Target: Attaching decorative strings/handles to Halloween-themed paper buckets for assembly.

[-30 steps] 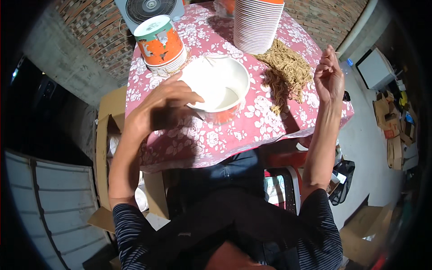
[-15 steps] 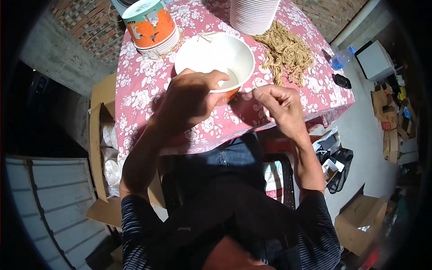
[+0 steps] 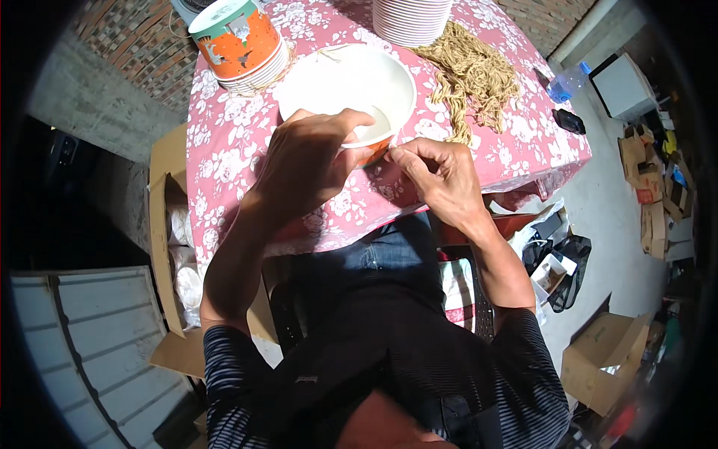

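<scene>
At the upper middle of the frame we see the bucket [image 3: 348, 78], white inside, its mouth facing up; bright glare washes out much of the interior, and only a sliver of its orange outer wall shows. The left hand [image 3: 310, 157] holds the near rim between thumb and fingers and hides part of it. The right hand [image 3: 437, 176] makes a narrow pinch at the wall's right side; we cannot make out what, if anything, is in it. The cord [image 3: 479, 78] lies heaped to the right on the cloth [image 3: 239, 146]. Of 2 stacks, the white stack [image 3: 411, 19] is cut off by the top edge, the orange stack [image 3: 239, 49] slightly so.
</scene>
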Motion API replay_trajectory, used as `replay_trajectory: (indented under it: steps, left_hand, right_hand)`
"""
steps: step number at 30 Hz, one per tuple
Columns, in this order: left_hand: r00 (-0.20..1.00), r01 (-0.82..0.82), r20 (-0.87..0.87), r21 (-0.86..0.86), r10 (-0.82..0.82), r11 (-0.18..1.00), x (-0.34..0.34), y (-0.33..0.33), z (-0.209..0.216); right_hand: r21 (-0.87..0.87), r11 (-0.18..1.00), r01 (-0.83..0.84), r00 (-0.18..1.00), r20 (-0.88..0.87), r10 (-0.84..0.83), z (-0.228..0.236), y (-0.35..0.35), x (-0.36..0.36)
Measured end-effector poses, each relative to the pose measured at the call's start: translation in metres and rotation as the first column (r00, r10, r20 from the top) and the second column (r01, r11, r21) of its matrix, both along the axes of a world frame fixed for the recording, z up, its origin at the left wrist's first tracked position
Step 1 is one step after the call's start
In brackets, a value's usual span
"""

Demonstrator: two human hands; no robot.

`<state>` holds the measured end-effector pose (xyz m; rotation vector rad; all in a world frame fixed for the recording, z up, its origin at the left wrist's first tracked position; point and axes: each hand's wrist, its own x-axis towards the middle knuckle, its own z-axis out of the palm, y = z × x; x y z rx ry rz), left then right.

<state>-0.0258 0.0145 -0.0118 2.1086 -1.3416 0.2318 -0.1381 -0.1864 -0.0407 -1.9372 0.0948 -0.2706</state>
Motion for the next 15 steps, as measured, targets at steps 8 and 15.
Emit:
replay_trajectory:
  steps: [8, 15]
  left_hand:
    - [0.998, 0.053, 0.028, -0.032, -0.052, 0.998, 0.003, -0.001, -0.003]
    - [0.998, 0.054, 0.017, -0.025, -0.054, 0.998, 0.002, -0.004, -0.001]
  right_hand:
    - [0.007, 1.000, 0.020, 1.000, 0.021, -0.020, -0.005, 0.002, 0.007]
    - [-0.041, 0.999, 0.036, 0.998, 0.051, -0.034, -0.010, -0.001, 0.013]
